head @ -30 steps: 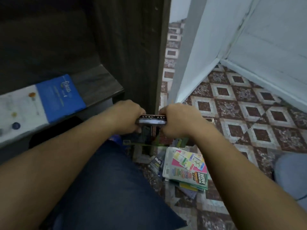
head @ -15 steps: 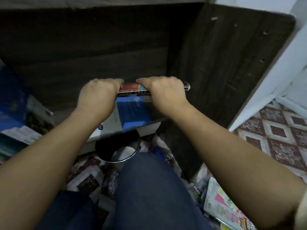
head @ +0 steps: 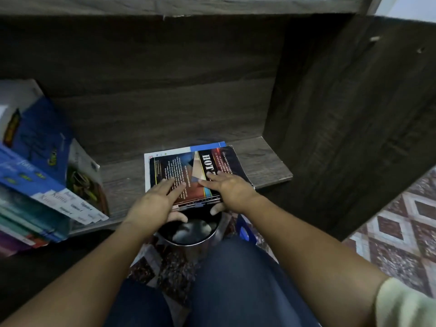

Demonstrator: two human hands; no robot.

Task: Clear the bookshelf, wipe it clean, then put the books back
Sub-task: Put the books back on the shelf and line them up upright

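left hand and right hand both pressing flat-fingered on the dark book, it's lying atop a blue-and-white book, on the shelf

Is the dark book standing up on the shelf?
No, the dark book lies flat on a white-and-blue book on the shelf board, with the left hand and right hand resting their fingers on its cover.

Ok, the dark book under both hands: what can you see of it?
The dark book is a paperback, its black cover carrying white lettering and red, blue and tan shapes. It lies flat on a blue-and-white book on the wooden shelf, its near edge at the shelf front. The left hand and right hand rest straight fingers on the cover, thumbs below the near edge.
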